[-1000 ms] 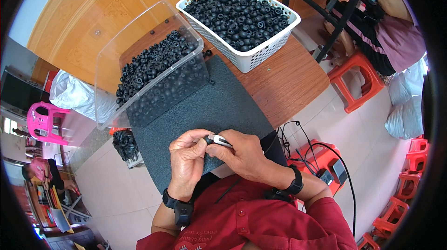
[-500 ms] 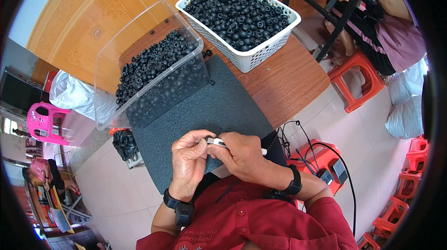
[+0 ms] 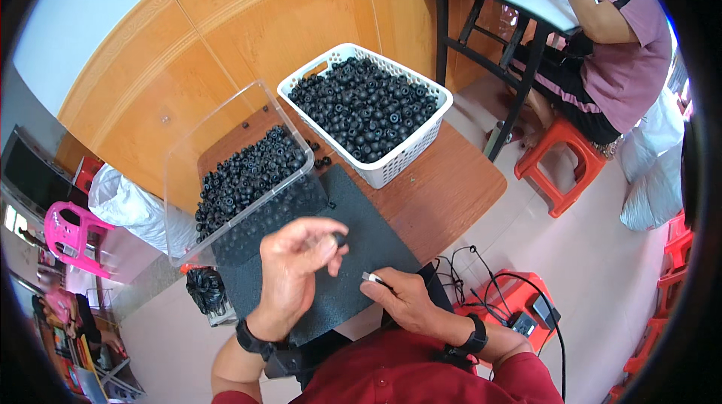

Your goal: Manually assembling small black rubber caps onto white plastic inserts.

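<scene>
My left hand (image 3: 292, 263) is raised over the dark mat, pinching a small round black rubber piece (image 3: 340, 239) between thumb and fingertips. My right hand (image 3: 406, 300) is closed round a small white-handled knife (image 3: 374, 278); its short blade sticks out toward the left hand, apart from the black piece. Ahead on the left, a clear plastic bin (image 3: 259, 212) contains many small black round pieces with holes. Behind and to its right, a white perforated basket (image 3: 380, 175) is heaped with similar pieces.
The dark textured mat (image 3: 365, 216) lies on a wooden table (image 3: 466, 178), with a few loose pieces by the bin. A black bag (image 3: 204, 289) hangs at the left. Cables run to a red stool (image 3: 500, 302) at right. Another person (image 3: 628, 66) sits at a table beyond.
My hands have parted: the left has moved up with the black piece, and the right has drawn back with the knife. The view has tilted up, showing more of the other person.
</scene>
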Available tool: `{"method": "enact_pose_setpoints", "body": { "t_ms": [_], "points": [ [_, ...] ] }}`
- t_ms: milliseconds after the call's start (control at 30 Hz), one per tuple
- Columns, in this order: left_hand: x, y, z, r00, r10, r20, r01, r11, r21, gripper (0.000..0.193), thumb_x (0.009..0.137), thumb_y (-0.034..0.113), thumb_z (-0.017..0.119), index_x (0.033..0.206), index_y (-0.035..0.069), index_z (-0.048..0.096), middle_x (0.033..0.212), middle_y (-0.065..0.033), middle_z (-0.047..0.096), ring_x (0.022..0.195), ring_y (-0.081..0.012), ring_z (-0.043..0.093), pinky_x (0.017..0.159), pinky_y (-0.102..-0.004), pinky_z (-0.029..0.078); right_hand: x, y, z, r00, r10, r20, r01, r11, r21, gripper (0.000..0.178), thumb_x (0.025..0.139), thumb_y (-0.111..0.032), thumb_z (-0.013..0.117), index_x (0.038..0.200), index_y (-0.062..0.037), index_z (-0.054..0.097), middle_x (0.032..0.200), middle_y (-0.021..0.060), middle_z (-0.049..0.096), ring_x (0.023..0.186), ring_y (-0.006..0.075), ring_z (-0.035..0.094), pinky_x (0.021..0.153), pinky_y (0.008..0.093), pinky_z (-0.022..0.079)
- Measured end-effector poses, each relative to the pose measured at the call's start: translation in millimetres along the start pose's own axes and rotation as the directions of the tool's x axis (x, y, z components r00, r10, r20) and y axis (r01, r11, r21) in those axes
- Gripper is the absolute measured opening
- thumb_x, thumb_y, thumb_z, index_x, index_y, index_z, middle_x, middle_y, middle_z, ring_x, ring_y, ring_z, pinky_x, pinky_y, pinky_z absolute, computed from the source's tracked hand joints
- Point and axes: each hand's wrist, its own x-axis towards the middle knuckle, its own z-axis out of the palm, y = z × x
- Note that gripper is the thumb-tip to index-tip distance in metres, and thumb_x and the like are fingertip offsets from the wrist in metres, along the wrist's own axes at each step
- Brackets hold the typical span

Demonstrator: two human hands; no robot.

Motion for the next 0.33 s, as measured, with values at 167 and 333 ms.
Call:
{"method": "enact_pose_setpoints", "body": {
  "t_ms": [167, 333],
  "points": [
    [100.0, 34.1, 33.6, 0.990, 0.104, 0.093, -0.117, 0.983, 0.141, 0.021, 0.090, 0.011, 0.069, 0.102, -0.007, 0.068, 0.083, -0.0127, 0.068, 0.057, -0.0130, 0.058, 0.052, -0.0249, 0.047, -7.4, 3.5, -6.0, 1.000, 0.013, -0.002, -0.013, 0.998, 0.058, 0.030, 0.098, -0.027, 0.066, 0.086, -0.0004, 0.063, 0.066, 0.0120, 0.056, 0.056, 0.0179, 0.053, 0.054, 0.0336, 0.044],
    [172.7, 61.7, 23.6, 0.992, 0.122, -0.035, -0.105, 0.944, 0.314, 0.049, 0.090, 0.011, 0.070, 0.132, -0.008, 0.053, 0.106, -0.0232, 0.067, 0.075, -0.0216, 0.068, 0.060, -0.0287, 0.056, -13.0, 2.0, -1.4, 0.999, -0.015, 0.037, 0.012, 0.997, 0.070, 0.028, 0.098, -0.027, 0.066, 0.087, -0.0008, 0.064, 0.068, 0.0107, 0.059, 0.057, 0.0172, 0.053, 0.055, 0.0321, 0.044]
  ]
}}
